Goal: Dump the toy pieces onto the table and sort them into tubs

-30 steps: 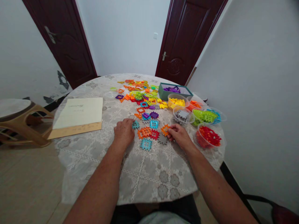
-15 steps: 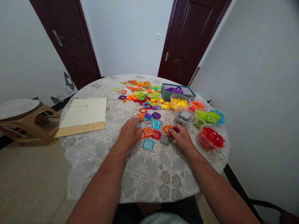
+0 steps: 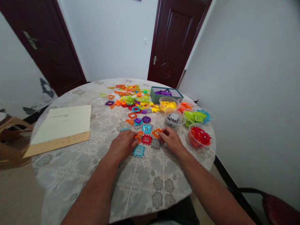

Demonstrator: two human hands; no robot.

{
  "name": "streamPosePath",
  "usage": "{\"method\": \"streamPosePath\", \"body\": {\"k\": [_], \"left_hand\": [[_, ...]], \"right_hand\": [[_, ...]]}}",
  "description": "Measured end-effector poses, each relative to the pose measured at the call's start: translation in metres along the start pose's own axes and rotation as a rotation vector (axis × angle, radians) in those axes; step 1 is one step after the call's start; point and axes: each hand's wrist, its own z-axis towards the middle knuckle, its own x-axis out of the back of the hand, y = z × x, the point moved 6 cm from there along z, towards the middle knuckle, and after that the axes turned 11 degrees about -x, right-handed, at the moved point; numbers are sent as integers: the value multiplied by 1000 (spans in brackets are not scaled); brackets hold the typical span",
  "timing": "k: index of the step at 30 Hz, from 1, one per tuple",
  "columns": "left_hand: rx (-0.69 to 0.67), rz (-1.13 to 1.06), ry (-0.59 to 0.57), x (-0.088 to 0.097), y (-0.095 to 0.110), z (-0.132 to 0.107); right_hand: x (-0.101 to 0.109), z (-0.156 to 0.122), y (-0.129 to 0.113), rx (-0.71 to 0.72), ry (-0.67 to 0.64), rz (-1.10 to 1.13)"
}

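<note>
My left hand (image 3: 122,145) lies palm down on the tablecloth, its fingers bent together onto the left orange tile (image 3: 140,135). A red tile (image 3: 147,139) touches that orange one. My right hand (image 3: 171,140) pinches the right orange tile (image 3: 156,132) at its edge. A grey tile (image 3: 155,144) lies just under the right fingers. A blue tile (image 3: 138,151) rests by my left knuckles, and another blue tile (image 3: 147,128) sits just beyond the group.
A heap of mixed tiles (image 3: 131,98) covers the far middle of the round table (image 3: 145,187). On the right stand bowls of red (image 3: 199,136), grey (image 3: 173,117), green (image 3: 195,116) and yellow (image 3: 168,104) tiles and a teal box (image 3: 164,93). Left: a paper-covered board (image 3: 63,120).
The view has swung to the left and tipped. My left hand has slid right from the small blue tile onto the orange tile. My right hand has stayed on its orange tile.
</note>
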Motion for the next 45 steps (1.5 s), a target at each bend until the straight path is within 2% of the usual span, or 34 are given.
{"method": "streamPosePath", "body": {"k": [9, 21, 29, 34, 37, 39, 42, 45], "left_hand": [[-16, 11, -52, -1, -12, 1], [-21, 10, -89, 6, -1, -8], [23, 59, -59, 8, 5, -4], [160, 39, 40, 7, -1, -3], [210, -97, 189, 16, -4, -2], [258, -317, 254, 21, -6, -2], [351, -755, 261, 18, -5, -3], [359, -1042, 236, 11, 6, -3]], "right_hand": [[0, 5, 4, 15, -7, 23], [1, 2, 4, 36, -8, -35], [2, 0, 3, 42, -25, -57], [1, -3, 0, 37, -17, -41], [-1, -5, -1, 17, -22, 2], [-1, -7, -1, 16, -8, 35], [-1, -10, -6, 82, 25, 70], [1, -17, -16, 269, 91, 67]]}}
